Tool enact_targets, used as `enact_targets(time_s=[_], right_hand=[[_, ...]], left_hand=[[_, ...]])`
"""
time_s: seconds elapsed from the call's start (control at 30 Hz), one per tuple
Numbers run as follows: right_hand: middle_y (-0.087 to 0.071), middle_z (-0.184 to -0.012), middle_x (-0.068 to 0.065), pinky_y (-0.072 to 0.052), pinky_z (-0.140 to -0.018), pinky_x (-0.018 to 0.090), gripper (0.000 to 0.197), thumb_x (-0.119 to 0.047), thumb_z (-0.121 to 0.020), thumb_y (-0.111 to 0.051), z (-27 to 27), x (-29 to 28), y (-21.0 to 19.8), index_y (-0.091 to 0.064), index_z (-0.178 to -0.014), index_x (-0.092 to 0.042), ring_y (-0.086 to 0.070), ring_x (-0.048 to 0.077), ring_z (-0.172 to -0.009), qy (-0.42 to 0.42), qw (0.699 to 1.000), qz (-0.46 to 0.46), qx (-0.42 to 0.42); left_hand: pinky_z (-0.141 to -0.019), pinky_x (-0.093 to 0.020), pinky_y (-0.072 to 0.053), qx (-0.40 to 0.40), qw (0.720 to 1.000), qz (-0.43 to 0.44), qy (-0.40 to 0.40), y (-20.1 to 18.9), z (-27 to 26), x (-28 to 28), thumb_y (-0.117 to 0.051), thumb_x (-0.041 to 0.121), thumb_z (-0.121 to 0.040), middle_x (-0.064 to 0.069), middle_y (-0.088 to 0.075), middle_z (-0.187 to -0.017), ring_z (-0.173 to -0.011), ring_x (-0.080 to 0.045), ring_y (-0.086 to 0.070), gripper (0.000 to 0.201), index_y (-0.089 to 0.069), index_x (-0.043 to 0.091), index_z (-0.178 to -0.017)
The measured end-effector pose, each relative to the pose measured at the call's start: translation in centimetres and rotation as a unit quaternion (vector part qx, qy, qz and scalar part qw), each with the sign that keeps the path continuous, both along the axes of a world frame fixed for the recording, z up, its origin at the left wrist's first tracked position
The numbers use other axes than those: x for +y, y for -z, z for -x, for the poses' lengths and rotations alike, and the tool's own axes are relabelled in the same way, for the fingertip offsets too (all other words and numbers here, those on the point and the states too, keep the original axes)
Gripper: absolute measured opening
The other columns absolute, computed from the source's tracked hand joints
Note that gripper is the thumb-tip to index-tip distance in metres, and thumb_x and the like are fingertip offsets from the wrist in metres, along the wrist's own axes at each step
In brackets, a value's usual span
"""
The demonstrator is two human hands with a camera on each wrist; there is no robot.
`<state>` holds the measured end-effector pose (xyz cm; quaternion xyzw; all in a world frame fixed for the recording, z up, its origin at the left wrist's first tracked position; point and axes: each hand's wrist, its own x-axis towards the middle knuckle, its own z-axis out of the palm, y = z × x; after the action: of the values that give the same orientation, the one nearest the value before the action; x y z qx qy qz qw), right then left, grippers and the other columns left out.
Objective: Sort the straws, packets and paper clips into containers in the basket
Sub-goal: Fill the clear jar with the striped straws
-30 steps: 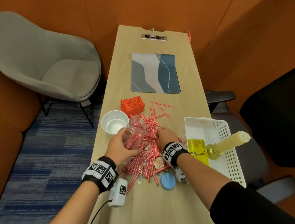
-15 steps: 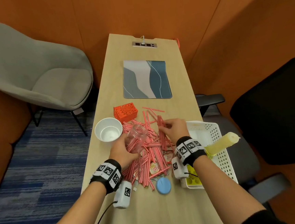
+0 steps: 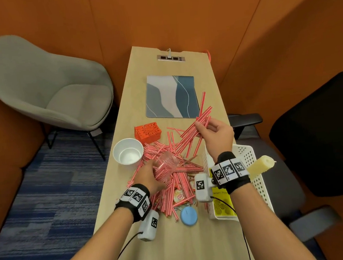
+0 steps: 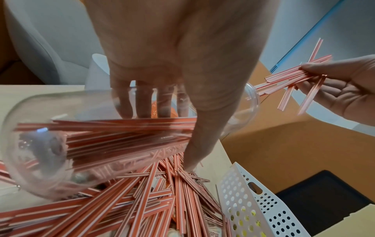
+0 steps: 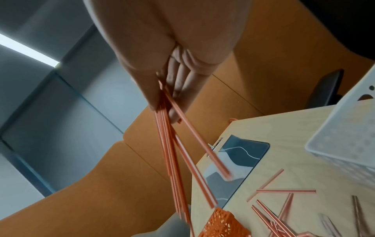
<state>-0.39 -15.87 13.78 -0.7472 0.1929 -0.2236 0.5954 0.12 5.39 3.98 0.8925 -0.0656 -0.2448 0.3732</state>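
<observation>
Gripping a clear jar, left hand hides packets head view shows.

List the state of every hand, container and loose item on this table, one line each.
left hand: grips the clear jar.
clear jar: tipped on its side over the pile, some straws inside.
right hand: pinches a bundle of straws, lifted.
straw pile: loose on the table.
paper cup: upright, empty.
orange box: on the table.
white basket: holds a yellow packet.
blue lid: flat, off.

Head looks down; wrists close, sharing straws.
</observation>
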Motion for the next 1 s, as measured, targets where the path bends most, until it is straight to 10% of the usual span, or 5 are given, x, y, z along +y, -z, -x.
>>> enact_targets(time_s=[0.33, 1.0], right_hand=[[-0.073, -0.090, 0.016, -0.061, -0.073, 0.036, 0.019, -0.007, -0.084, -0.074, 0.0, 1.7, 3.9, -0.068, -0.101, -0.002, -0.072, 0.032, -0.084, -0.029, 0.994, -0.095, 0.042], [-0.073, -0.087, 0.003, -0.061, -0.076, 0.040, 0.012, -0.014, -0.084, -0.076, 0.0, 0.4, 5.4, -0.068, -0.093, -0.014, -0.071, 0.020, -0.081, 0.045, 0.998, -0.050, 0.007]], left_hand=[[-0.078, -0.030, -0.051, -0.011, 1.000, -0.004, -0.027, -0.4, -0.1, -1.5, -0.093, 0.019, -0.063, 0.009, -0.060, -0.093, -0.087, -0.015, -0.062, 0.067, -0.051, 0.024, -0.115], [-0.089, -0.038, -0.056, -0.002, 0.999, -0.045, -0.003, 0.3, -1.2, -2.7, -0.094, 0.024, -0.062, 0.005, -0.063, -0.102, -0.095, -0.020, -0.064, 0.072, -0.052, 0.023, -0.120]])
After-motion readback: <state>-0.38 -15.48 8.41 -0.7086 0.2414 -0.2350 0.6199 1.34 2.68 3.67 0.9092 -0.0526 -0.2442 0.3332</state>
